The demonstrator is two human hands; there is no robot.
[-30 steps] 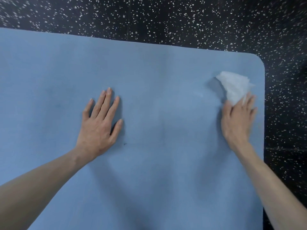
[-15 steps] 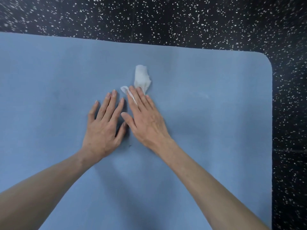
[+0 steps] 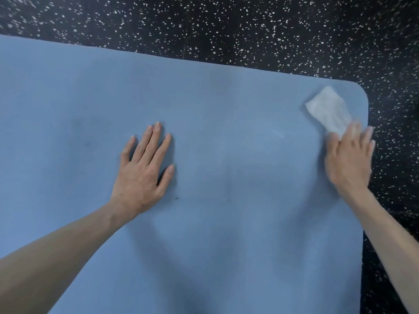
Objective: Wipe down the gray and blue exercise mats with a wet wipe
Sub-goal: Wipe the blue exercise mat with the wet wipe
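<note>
Head view: flat left hand [image 3: 140,175] steadies the mat [image 3: 226,200]; flat right hand [image 3: 348,159] presses the wipe [image 3: 327,111]. Best push evenly, right to the corner.

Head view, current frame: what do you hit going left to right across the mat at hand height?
blue mat → left hand, flat on the mat → small dark speck → wet wipe → right hand, blurred, fingers on the wipe at the mat's right edge → speckled black floor.
</note>
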